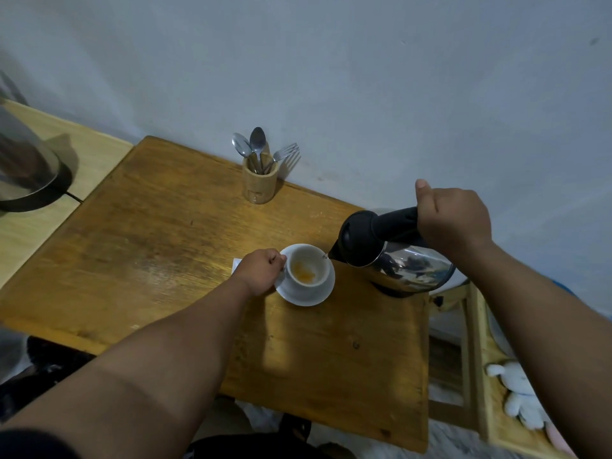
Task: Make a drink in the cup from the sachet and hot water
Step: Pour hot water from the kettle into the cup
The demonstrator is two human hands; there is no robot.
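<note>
A white cup [318, 280] stands on a white saucer [313, 298] on the wooden table [165, 243]. Orange powder [303, 271] lies in the bottom of the cup. My left hand [260, 271] grips the cup at its left side. My right hand [452, 220] holds the black handle of a steel kettle [404, 266], which is tilted with its spout right at the cup's right rim. A corner of a white sachet [236, 264] shows from under my left hand.
A wooden holder [260, 185] with spoons and a fork stands by the wall at the table's back edge. A dark round appliance [26, 167] sits on a paler table at the left. A wooden rack with a soft toy [520, 392] is at the right.
</note>
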